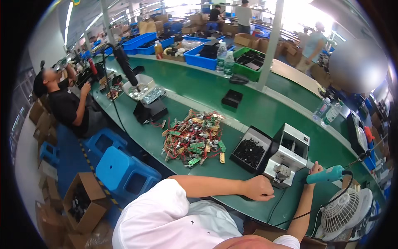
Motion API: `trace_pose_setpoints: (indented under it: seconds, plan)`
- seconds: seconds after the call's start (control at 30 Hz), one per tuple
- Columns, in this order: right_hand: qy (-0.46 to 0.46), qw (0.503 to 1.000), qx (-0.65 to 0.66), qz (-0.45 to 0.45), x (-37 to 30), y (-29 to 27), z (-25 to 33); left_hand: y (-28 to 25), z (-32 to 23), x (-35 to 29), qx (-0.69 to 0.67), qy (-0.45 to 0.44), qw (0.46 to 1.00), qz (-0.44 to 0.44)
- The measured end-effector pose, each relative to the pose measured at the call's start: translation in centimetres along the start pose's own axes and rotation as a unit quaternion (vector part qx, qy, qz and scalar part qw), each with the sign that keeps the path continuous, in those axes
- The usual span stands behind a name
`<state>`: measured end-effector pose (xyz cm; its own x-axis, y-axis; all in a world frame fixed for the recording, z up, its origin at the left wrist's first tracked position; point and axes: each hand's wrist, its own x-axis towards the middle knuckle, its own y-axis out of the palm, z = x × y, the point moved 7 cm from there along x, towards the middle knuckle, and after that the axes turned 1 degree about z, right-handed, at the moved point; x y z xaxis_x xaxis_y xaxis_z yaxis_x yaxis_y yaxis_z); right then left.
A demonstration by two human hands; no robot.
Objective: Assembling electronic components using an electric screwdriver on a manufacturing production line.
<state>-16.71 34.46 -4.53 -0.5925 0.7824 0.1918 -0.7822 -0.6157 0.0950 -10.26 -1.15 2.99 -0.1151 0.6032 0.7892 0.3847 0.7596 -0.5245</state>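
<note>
My left hand (259, 189) is closed in a loose fist over the green bench, close to the front of a grey metal screw feeder (286, 159). Whatever its curled fingers may hold is hidden. On the feeder's right side is my right hand (316, 167), partly covered by a teal electric screwdriver (326, 175) that crosses in front of my wrist. Its fingers show too little to tell their grip. Left of the feeder stands a box of small black parts (250, 151). Further left lies a heap of small circuit boards with red wires (195, 139).
A white fan (342, 209) stands at the right. Behind the bench are a black tray (232, 98), plastic bottles (229, 64), a blue bin (201, 58) and a green bin (248, 62). Blue stools (124, 168) stand at left, near a person in black (68, 99). The screwdriver's cable loops down.
</note>
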Motion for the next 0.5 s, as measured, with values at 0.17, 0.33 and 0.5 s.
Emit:
trace_pose_setpoints:
  seconds: [0.17, 0.33, 0.5]
  plan:
    - [0.053, 0.998, -0.022, -0.02, -1.8, 0.0, 0.7, 0.2, 0.1, 0.0, -0.023, -0.017, 0.999, 0.021]
    - [0.018, 0.999, -0.028, -0.009, -2.5, 0.9, 1.5, 0.3, 0.6, 0.1, -0.024, -0.023, 0.999, 0.031]
    - [0.018, 1.0, -0.011, 0.016, -2.7, 1.0, 1.3, 0.4, 0.7, 0.3, -0.026, -0.022, 0.998, 0.044]
